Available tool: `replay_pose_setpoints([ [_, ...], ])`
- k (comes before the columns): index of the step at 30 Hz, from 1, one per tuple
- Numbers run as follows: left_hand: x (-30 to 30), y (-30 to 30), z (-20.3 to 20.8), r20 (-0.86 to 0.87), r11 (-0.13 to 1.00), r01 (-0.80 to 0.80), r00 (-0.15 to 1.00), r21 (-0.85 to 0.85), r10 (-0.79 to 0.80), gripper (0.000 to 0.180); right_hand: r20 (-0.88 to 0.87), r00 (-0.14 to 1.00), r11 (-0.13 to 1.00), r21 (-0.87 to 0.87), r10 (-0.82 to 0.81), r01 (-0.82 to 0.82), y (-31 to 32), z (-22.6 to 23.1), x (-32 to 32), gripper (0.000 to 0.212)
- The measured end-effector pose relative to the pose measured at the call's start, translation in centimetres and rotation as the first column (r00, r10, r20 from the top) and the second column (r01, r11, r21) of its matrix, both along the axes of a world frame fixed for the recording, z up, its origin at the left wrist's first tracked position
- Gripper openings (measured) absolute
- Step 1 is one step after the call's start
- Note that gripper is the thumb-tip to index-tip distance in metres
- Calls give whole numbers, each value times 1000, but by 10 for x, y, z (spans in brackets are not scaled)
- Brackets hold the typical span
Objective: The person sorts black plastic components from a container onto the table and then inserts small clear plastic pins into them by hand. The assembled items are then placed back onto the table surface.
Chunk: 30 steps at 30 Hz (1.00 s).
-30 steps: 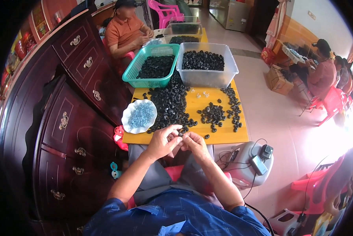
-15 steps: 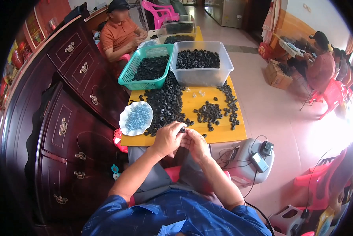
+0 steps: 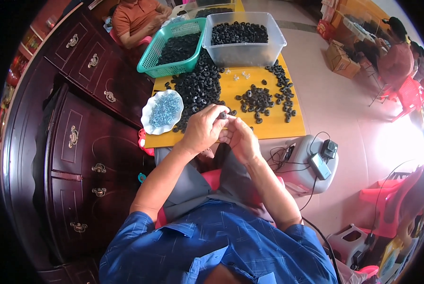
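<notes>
Your left hand (image 3: 203, 128) pinched a small black ring (image 3: 222, 115) while your right hand (image 3: 240, 137) pressed in beside it, both over the tabletop (image 3: 278, 124) edge. One slip there, and I judged that ring could drop into your lap.

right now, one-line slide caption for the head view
Both hands, left hand and right hand, pinch a small black ring at the yellow table edge.
</notes>
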State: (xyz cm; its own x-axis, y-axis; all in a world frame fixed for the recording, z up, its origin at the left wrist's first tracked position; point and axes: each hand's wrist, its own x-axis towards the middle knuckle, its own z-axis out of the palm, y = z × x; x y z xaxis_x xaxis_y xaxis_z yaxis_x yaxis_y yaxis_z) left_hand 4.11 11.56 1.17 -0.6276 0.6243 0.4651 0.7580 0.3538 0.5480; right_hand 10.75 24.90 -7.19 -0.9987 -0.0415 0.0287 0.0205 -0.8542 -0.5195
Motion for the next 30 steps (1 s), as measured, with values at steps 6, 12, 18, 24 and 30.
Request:
replay_pose_setpoints([
  [6, -1, 1, 1, -25, 999, 25, 999, -35, -26, 24, 5, 1000, 1000, -4, -7, 7, 1, -2, -2, 40],
  [12, -10, -15, -10, 118, 989, 46, 993, -139, -30, 26, 179, 970, 929, 359, -164, 91, 1, 5, 5, 32],
  [18, -90, -40, 1, 183, 947, -67, 974, -314, 130, 27, 142, 979, 875, 481, -146, 60, 1, 8, 11, 35],
  [24, -203, -51, 44, 192, 922, -320, 940, 216, 281, 64, 74, 995, 831, 555, -71, 17, -2, 7, 5, 31],
  [30, -125, 6, -6, 217, 997, 24, 976, -73, -8, 18, -45, 993, 550, 829, -107, 97, -9, -9, -1, 20],
])
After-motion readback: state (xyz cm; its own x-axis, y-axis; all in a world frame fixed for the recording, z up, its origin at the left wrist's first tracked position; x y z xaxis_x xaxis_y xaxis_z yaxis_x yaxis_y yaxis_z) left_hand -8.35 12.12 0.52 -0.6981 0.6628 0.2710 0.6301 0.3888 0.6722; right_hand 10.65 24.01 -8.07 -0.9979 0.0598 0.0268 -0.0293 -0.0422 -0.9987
